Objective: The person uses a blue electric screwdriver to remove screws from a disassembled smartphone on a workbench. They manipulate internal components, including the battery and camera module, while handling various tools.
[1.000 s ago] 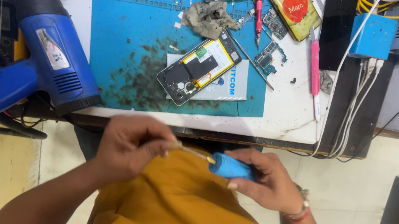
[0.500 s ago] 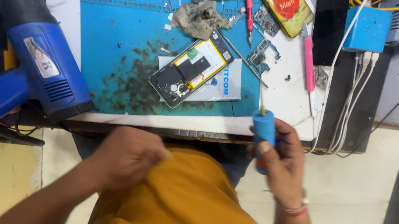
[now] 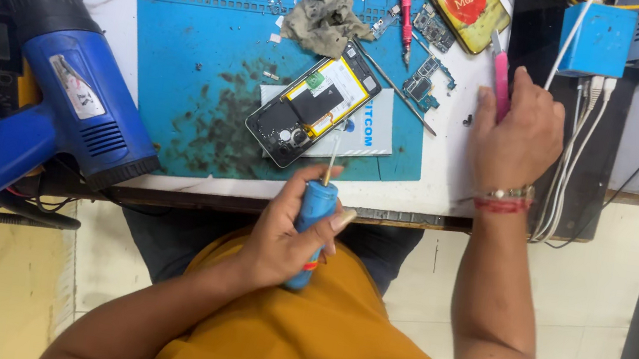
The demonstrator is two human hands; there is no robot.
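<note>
Swapped since before: blue-handled screwdriver (image 3: 310, 232) now gripped in left hand (image 3: 286, 237) at lower centre below opened phone (image 3: 320, 105), right hand (image 3: 516, 132) closing on pink tool (image 3: 500, 84) at upper right, apparently picking the next tool, needing a clean lift.

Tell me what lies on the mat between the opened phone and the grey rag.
In the head view, almost nothing: between the opened phone and the grey rag lies a short stretch of blue mat, bare apart from a few tiny white scraps.
</note>
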